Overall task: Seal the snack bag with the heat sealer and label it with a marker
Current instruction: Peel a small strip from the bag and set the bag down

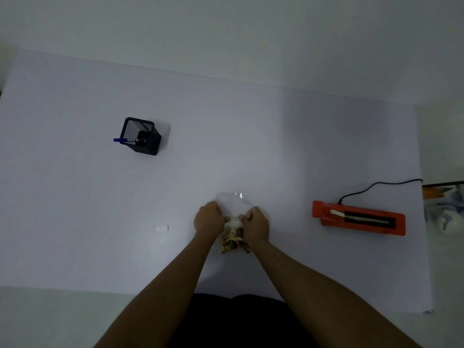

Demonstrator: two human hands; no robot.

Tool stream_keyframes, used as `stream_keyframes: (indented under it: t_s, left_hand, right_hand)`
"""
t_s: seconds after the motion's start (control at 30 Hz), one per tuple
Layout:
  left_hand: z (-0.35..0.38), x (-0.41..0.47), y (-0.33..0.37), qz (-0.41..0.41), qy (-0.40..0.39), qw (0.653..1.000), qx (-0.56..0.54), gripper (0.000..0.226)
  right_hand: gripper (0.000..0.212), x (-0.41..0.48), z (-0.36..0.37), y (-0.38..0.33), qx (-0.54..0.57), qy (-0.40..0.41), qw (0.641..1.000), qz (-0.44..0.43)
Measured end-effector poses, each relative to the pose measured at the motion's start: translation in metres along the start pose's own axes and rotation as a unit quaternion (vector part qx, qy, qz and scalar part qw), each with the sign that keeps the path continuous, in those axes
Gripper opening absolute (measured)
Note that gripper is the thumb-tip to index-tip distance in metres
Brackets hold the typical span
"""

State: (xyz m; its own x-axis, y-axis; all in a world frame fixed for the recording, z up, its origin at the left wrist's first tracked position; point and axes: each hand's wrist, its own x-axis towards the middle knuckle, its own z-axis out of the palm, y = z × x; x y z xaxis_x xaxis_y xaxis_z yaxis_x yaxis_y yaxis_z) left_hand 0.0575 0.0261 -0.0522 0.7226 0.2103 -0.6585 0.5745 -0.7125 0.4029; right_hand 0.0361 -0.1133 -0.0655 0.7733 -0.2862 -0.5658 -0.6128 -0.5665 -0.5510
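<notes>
White table (75,197), snack bag (233,237) perhaps half-hidden

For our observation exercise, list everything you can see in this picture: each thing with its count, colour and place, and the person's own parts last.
Snack bag: one, clear, brown and yellow snacks inside, near middle of table, held between both hands.
Heat sealer: one, orange with a black strip, right side of table.
Cord: one, black, running from the sealer toward the table's right edge.
Pen holder: one, black mesh, far left of table.
Marker: one, blue cap, sticking out of the holder.
Small label: one, whitish, left of the bag; too faint to tell more.
Table: one, pale lilac-white.
Clutter: past the right edge, too blurred to name.
Left hand: gripping the bag's left side.
Right hand: gripping its right side.
</notes>
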Motion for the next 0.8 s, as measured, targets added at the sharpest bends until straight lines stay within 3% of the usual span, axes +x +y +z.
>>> stream_keyframes:
  t_s: [0.17, 0.3, 0.37, 0.6, 0.8]
  left_hand:
    - [0.001, -0.002, -0.004, 0.031, -0.009, 0.999, -0.024, 0.016]
    - [0.009, -0.013, -0.004, 0.063, 0.047, 0.997, 0.018, 0.062]
    - [0.014, -0.013, -0.004, 0.07, 0.067, 0.994, 0.048, 0.069]
    - [0.009, -0.008, -0.008, 0.057, 0.051, 0.997, 0.024, 0.043]
    - [0.008, -0.005, -0.011, 0.06, 0.043, 0.997, 0.017, 0.04]
  right_hand:
    - [0.024, 0.002, -0.002, 0.003, -0.006, -0.007, 1.0, -0.004]
    - [0.019, 0.0, -0.003, 0.002, -0.017, -0.011, 1.0, -0.007]
    - [0.019, -0.001, -0.003, 0.0, -0.019, -0.014, 1.0, -0.005]
    - [0.021, -0.004, -0.003, 0.001, -0.019, -0.007, 1.0, -0.017]
    - [0.043, -0.013, -0.001, -0.007, 0.002, -0.004, 1.0, -0.013]
